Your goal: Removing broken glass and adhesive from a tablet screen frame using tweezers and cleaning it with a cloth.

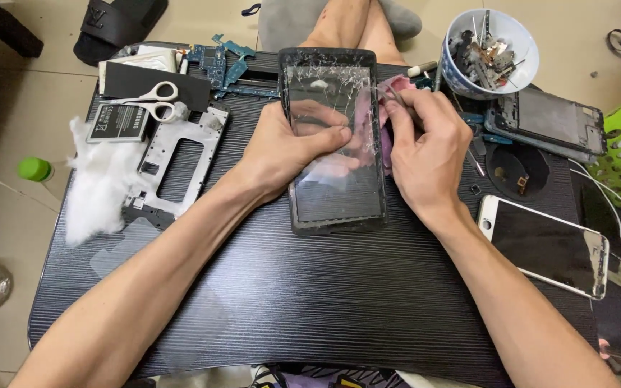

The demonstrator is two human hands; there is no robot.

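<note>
A black phone with a badly cracked glass screen [336, 201] lies lengthwise in the middle of a small dark table [310, 302]. My left hand [285, 147] grips the phone's left edge, with the thumb pressed across the cracked glass. My right hand [425, 147] rests at the phone's right edge, its fingers pinched on a thin pink tool or pick [391, 88] at the upper right side of the glass. A pink cloth or film shows through the glass between my hands.
White scissors [154, 100], a phone battery [118, 122], a silver mid-frame [181, 154] and cotton wool [98, 183] lie left. Circuit boards [224, 66] sit at the back. A bowl of small parts [490, 50], an opened phone [548, 122] and a white-framed phone [544, 244] are right.
</note>
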